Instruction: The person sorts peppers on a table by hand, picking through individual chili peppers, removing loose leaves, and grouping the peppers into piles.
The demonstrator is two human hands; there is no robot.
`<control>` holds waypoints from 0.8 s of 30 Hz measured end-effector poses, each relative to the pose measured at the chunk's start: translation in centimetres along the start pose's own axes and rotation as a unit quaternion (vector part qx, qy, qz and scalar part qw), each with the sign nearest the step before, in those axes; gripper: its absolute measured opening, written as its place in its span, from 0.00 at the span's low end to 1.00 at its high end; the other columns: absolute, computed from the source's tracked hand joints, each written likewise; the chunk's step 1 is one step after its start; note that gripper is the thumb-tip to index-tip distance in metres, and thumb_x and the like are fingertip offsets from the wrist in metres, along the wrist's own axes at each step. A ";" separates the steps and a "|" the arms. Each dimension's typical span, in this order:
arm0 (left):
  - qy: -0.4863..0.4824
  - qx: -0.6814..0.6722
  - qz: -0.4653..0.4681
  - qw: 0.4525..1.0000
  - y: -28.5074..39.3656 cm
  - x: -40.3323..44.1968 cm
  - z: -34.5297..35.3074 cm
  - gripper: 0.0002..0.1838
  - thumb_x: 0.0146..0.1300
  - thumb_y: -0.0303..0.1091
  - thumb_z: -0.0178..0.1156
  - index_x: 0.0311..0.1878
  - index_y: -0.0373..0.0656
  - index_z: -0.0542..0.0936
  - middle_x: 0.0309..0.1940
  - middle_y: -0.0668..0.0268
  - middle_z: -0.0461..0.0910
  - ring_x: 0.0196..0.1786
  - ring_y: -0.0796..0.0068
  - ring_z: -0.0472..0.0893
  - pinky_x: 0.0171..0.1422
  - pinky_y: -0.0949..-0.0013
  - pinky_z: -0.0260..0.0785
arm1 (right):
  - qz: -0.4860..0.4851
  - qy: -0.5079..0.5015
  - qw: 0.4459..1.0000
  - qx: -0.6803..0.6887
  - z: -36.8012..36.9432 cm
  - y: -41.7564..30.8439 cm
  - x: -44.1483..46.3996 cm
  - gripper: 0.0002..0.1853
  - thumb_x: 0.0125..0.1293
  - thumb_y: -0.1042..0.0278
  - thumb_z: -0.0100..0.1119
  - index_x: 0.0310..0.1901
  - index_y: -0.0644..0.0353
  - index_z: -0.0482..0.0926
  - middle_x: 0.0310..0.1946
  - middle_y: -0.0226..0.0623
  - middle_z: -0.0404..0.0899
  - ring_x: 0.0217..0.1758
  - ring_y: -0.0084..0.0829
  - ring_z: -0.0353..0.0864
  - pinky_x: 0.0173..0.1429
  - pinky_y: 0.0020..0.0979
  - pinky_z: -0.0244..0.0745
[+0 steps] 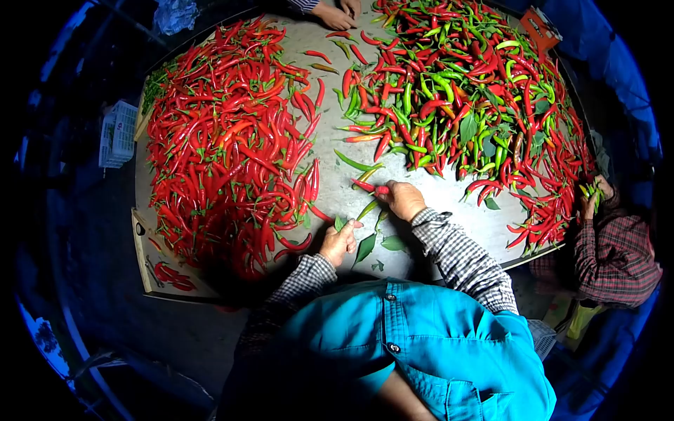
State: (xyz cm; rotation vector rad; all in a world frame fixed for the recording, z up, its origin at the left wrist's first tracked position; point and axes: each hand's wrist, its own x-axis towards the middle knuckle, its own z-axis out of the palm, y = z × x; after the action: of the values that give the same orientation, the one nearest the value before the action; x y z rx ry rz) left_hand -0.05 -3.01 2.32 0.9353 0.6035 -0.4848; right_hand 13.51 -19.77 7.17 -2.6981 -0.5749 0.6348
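Observation:
My right hand (pixel 404 201) is closed around red chili peppers (pixel 364 185), which stick out to the left past the fingers. Close by on the left, my left hand (pixel 339 243) has its fingers drawn together; a small green leaf (pixel 340 223) and a red chili pepper (pixel 321 215) lie at its fingertips, and what it grips is unclear. Between and beyond the hands are a few green chili peppers (pixel 351 161). Loose leaves (pixel 365 248) lie on the table (pixel 337 133) just before me.
A big heap of red chili peppers (pixel 225 140) covers the left side. On the right spreads a mixed red and green heap (pixel 456 91). Co-workers' hands (pixel 335 15) show at the far edge, and another person (pixel 618 252) holds green peppers at right. A white crate (pixel 118 135) stands left.

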 end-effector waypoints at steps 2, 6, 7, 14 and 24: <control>-0.007 -0.010 0.002 1.000 -0.2 0.0 0.0 0.20 0.65 0.45 0.50 0.45 0.34 0.73 0.13 0.76 0.56 0.15 0.82 0.58 0.22 0.75 0.55 | 0.010 -0.021 0.990 0.139 2.4 1.5 0.8 0.11 0.61 0.63 0.56 0.41 0.59 0.77 0.32 0.44 0.79 0.37 0.38 0.79 0.44 0.35 0.71; 0.017 -0.020 0.035 0.999 0.3 -0.3 0.9 0.22 0.64 0.47 0.52 0.49 0.35 0.71 0.13 0.76 0.56 0.16 0.83 0.58 0.22 0.76 0.54 | 0.041 -0.096 0.866 0.489 3.8 0.6 0.2 0.15 0.60 0.66 0.59 0.46 0.63 0.76 0.36 0.34 0.80 0.39 0.24 0.75 0.47 0.25 0.70; 0.042 -0.018 0.063 0.997 0.5 -0.2 1.1 0.23 0.64 0.47 0.52 0.50 0.36 0.70 0.13 0.76 0.56 0.16 0.84 0.58 0.22 0.76 0.54 | 0.048 -0.128 0.800 0.585 3.9 0.2 -0.1 0.15 0.61 0.66 0.59 0.47 0.64 0.76 0.37 0.31 0.79 0.39 0.21 0.74 0.47 0.24 0.69; 0.071 -0.041 0.089 0.993 2.2 -0.2 2.2 0.13 0.56 0.43 0.63 0.34 0.47 0.72 0.14 0.79 0.60 0.14 0.88 0.58 0.17 0.80 0.49 | -0.106 -0.102 0.949 0.280 5.1 -4.1 -2.5 0.17 0.51 0.69 0.62 0.42 0.65 0.71 0.35 0.52 0.76 0.41 0.52 0.75 0.45 0.40 0.71; 0.257 0.240 0.263 0.898 10.1 -1.8 -7.0 0.15 0.52 0.33 0.65 0.41 0.36 0.75 0.25 0.69 0.77 0.26 0.82 0.74 0.33 0.76 0.68 | -0.119 0.052 0.990 0.048 2.4 -2.3 4.5 0.26 0.50 0.77 0.54 0.55 0.60 0.66 0.53 0.47 0.67 0.51 0.47 0.73 0.53 0.38 0.71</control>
State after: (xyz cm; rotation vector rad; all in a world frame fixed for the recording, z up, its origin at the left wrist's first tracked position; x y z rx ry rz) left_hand 3.05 8.32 6.28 1.6673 0.6805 0.1295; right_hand 15.32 -15.30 4.40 -2.5040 -0.8002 0.4447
